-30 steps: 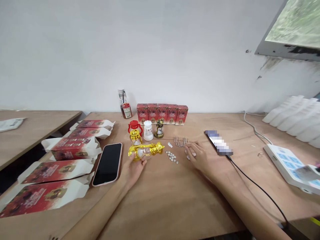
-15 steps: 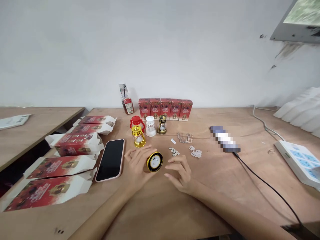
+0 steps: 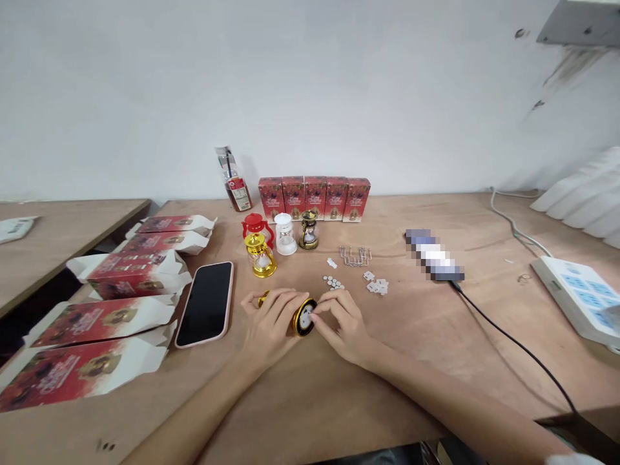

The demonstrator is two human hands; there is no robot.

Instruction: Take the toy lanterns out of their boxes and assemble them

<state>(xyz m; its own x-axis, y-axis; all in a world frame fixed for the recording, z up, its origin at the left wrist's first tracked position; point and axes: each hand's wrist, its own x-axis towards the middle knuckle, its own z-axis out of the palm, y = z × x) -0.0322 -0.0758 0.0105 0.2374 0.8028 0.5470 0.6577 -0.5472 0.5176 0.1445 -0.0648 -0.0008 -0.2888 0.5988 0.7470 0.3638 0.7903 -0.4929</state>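
My left hand (image 3: pixel 272 326) is wrapped round a small gold lantern (image 3: pixel 296 323) lying on its side, its black-rimmed base turned to the right. A white round panel fills the base. My right hand (image 3: pixel 346 329) has thumb and forefinger pinched against that panel; whatever lies between the fingertips is too small to make out. Beyond my hands stand a gold lantern (image 3: pixel 260 258), a red lantern (image 3: pixel 258 225), a white lantern (image 3: pixel 285 236) and a bronze-black lantern (image 3: pixel 309 232). Nearer lie several button cells (image 3: pixel 332 282), small white plastic pieces (image 3: pixel 376 284) and bent wire handles (image 3: pixel 356 257).
Several red boxes (image 3: pixel 314 200) stand in a row by the wall, beside a bottle (image 3: pixel 235 184). Opened red cartons (image 3: pixel 92 323) and a phone (image 3: pixel 205 305) lie on the left. Rightward are a blurred-out device (image 3: pixel 434 255) on a black cable and a power strip (image 3: pixel 576 303).
My right hand has moved left onto the lantern's base and its fingers have closed in a pinch. The lantern in my left hand has turned more to the right. The view has shifted slightly.
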